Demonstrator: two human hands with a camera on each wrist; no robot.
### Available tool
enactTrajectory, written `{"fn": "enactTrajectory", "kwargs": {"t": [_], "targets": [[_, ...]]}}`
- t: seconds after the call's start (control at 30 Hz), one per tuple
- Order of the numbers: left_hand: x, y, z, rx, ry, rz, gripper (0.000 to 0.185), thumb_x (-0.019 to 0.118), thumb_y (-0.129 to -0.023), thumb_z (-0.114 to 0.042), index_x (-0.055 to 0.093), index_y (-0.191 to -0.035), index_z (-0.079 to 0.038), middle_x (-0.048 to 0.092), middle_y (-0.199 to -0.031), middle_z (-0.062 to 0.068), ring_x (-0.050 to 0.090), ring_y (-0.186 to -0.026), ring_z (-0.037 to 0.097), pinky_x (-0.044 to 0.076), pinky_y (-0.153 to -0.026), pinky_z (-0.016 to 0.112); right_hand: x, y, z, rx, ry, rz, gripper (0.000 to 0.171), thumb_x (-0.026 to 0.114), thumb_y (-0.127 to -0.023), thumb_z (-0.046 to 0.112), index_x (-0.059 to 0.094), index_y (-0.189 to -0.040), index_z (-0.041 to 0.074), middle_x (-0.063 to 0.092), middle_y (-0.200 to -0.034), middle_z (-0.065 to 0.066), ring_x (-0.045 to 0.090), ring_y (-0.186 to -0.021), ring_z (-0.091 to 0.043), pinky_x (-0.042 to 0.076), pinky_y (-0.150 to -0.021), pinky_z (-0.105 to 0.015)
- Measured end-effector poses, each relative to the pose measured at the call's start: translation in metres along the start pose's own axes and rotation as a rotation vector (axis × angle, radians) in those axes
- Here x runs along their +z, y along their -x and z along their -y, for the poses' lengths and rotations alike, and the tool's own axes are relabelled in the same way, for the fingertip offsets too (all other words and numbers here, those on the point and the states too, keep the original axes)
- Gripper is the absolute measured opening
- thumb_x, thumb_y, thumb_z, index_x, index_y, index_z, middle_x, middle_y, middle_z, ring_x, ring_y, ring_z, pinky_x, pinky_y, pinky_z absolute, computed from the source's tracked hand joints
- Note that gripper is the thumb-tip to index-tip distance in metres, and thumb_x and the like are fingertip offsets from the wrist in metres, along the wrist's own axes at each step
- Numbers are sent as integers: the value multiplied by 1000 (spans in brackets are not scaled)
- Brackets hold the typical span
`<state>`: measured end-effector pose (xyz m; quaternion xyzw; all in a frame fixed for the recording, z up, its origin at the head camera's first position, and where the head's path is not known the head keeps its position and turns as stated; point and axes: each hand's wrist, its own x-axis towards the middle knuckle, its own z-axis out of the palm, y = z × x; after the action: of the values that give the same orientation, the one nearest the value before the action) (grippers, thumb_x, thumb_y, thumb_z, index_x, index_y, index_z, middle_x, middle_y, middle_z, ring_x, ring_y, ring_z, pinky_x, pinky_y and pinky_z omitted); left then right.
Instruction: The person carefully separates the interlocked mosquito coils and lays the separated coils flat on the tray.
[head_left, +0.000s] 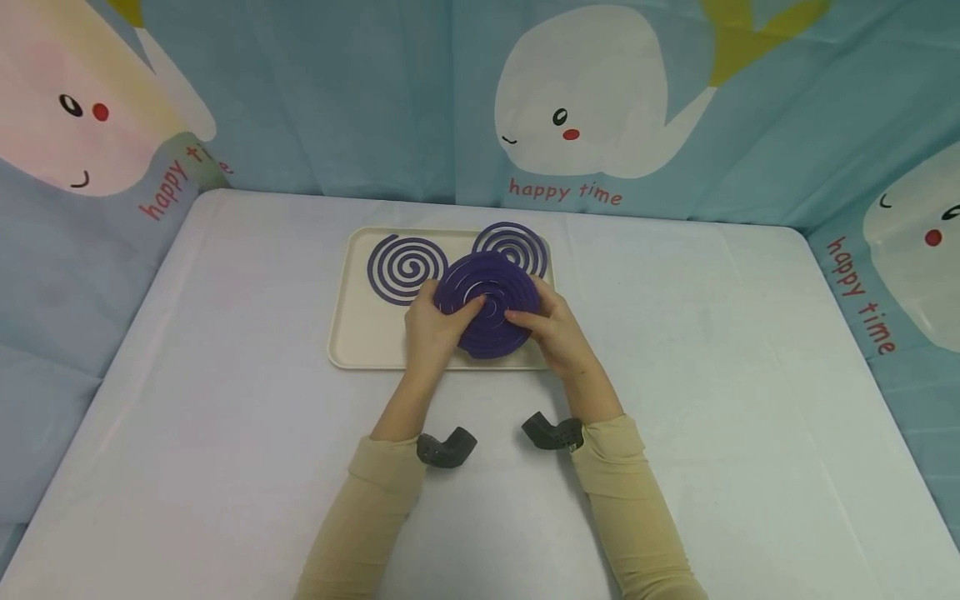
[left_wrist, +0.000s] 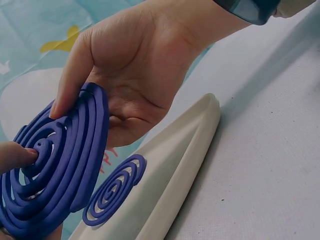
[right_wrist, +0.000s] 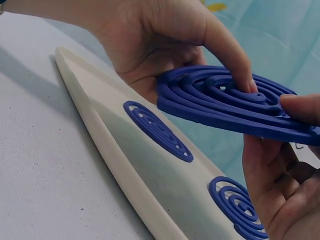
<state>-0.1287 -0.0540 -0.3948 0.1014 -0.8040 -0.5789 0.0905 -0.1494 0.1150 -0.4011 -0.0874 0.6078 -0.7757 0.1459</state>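
My left hand (head_left: 433, 332) and right hand (head_left: 561, 335) together hold a purple-blue disc of closely wound mosquito coils (head_left: 491, 337) above a cream tray (head_left: 367, 346). Its strands lie tight together; I cannot tell how many coils it contains. The left thumb presses near the centre, its fingers partly hidden beneath. Across from it, the right thumb lies on the top face, and that hand's fingers are under the edge. A loose-wound mosquito coil (head_left: 411, 268) lies flat at the tray's left. Behind the held disc, another mosquito coil (head_left: 510, 250) is partly covered from view.
The tray has a low raised rim and sits on a white tabletop (head_left: 712, 375). Blue curtains (head_left: 360, 100) printed with whales stand around the back and sides. Dark curved mounts (head_left: 447, 448) are fixed at both wrists, beside the beige sleeves.
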Motion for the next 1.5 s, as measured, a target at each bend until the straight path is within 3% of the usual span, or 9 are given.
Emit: {"fn": "enactTrajectory", "kwargs": {"t": [0.17,0.33,0.47,0.67,0.77,0.9,1.07,1.23,1.5], "targets": [[-2,-1,0,1,62,76,53,77,-78,-24,55,-117,4,63,-113,21,60,-105,33,50,-91,41,-2,-1,1,-5,-33,-62,52,54,-81,-12,45,-131,-4,60,-112,-3,60,-98,-15,53,-83,-27],[-7,-4,-1,-88,301,226,42,69,-85,-13,53,-120,4,59,-122,20,60,-108,31,53,-88,33,-6,-2,3,-15,-120,-132,50,52,-81,-15,48,-130,-2,61,-111,-4,61,-96,-15,53,-83,-27],[-10,-5,-3,-156,440,293,38,61,-86,-3,51,-122,5,58,-123,20,63,-101,25,55,-81,27,-8,-1,5,-27,-176,-147,43,49,-82,-16,54,-119,4,61,-107,-5,62,-91,-15,54,-79,-27],[-10,-6,0,-123,527,331,28,54,-87,1,53,-114,7,65,-99,7,63,-78,9,55,-68,21,-9,0,6,-39,-190,-134,41,50,-82,-14,54,-118,5,62,-104,-5,62,-89,-14,54,-77,-26],[-11,-6,2,-106,597,347,21,49,-90,-2,54,-107,7,63,-86,-1,62,-72,9,54,-63,21,-9,0,6,-38,-204,-127,44,50,-82,-15,51,-123,2,62,-105,-5,63,-89,-14,54,-77,-25],[-14,-7,4,-96,691,355,22,44,-93,-6,57,-104,8,63,-85,-1,64,-70,11,56,-61,23,-10,0,7,-35,-235,-132,47,48,-83,-16,50,-126,3,63,-105,-4,63,-87,-14,54,-76,-25],[-16,-8,5,-77,729,355,25,42,-95,-5,59,-105,10,66,-87,1,67,-71,13,58,-61,27,-9,0,7,-32,-273,-145,45,47,-82,-16,53,-122,5,63,-103,-4,64,-84,-13,54,-74,-25],[-18,-9,5,-73,783,373,26,39,-95,-5,62,-102,4,68,-89,1,68,-71,15,58,-61,30,-9,0,7,-21,-297,-146,44,46,-83,-16,52,-121,5,63,-103,-4,63,-84,-13,54,-73,-25],[-22,-11,8,-35,753,446,22,43,-92,1,58,-107,9,66,-88,2,67,-73,15,59,-62,33,-10,1,9,-24,-338,-123,44,42,-83,-18,56,-115,7,63,-103,-5,63,-84,-14,54,-72,-24]]}}
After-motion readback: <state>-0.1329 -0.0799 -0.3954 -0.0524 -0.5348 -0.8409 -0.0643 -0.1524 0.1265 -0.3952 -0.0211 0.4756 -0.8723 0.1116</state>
